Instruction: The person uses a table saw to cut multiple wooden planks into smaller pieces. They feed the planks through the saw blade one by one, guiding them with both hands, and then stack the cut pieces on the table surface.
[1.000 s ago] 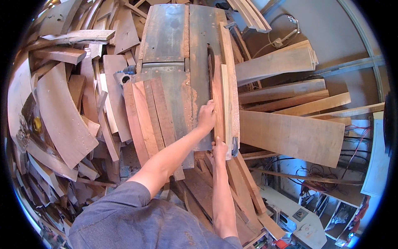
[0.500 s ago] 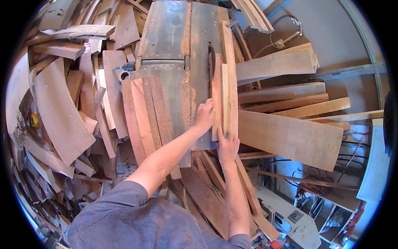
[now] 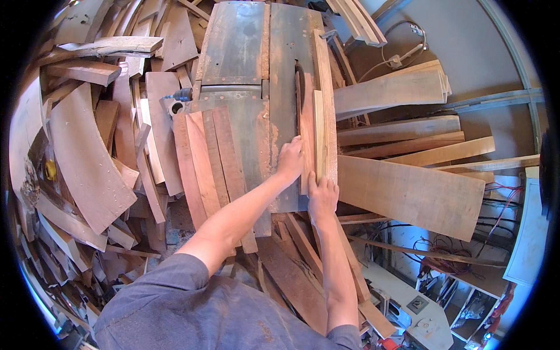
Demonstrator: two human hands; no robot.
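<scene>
A: How does the reddish strip (image 3: 307, 116) look?
B: Long, narrow and warm brown, darker and rougher along its left side toward the far end. It lies on the metal worktop (image 3: 284, 111), near the right edge, just beside a paler strip (image 3: 319, 131).
A: Any lettering?
B: A dark square plate (image 3: 417, 304) sits on the pale machine (image 3: 430, 326) beyond the near right corner; it's too small to read.
A: Which way does the wood point?
B: Its long axis runs from near edge to far edge, roughly parallel to the fence board (image 3: 328, 111), the near end just short of the near edge.
A: And the hands?
B: The left hand (image 3: 291, 160) is mostly closed, curled fingers against the reddish strip's left side. The right hand (image 3: 324, 197) is half open, fingers bent around the paler strip's near end. I can't tell whether either grips.
</scene>
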